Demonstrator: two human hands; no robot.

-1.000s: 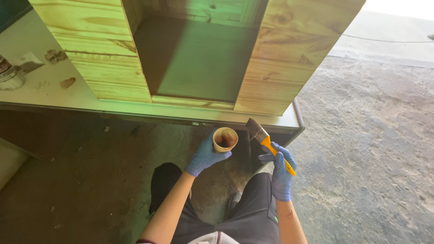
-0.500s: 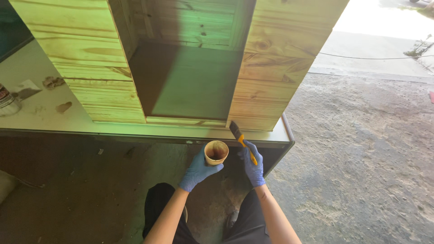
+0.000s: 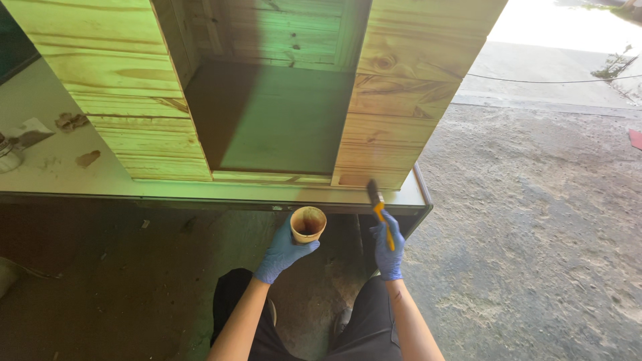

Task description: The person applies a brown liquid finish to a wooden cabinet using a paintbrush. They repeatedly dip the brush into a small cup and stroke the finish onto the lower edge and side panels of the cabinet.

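My left hand (image 3: 284,251), in a blue glove, holds a small paper cup (image 3: 308,224) with dark brown stain inside, just below the table's front edge. In my blue-gloved right hand (image 3: 388,247) is a paintbrush (image 3: 378,204) with a yellow handle, its dark bristles pointing up toward the lower right corner of a pine wood cabinet (image 3: 394,100). The cabinet lies on the white table (image 3: 80,180) with its open compartment (image 3: 267,120) facing me, the inner panel dark.
Crumpled scraps (image 3: 70,121) and a container (image 3: 8,155) sit on the table's left part. Rough concrete floor (image 3: 535,234) spreads to the right. My legs in dark trousers (image 3: 361,327) are below the hands. A sunlit strip lies at the top right.
Both hands have moved left and up toward the table edge. The brush has swung from a slant to nearly upright, close to the cabinet's lower right corner.
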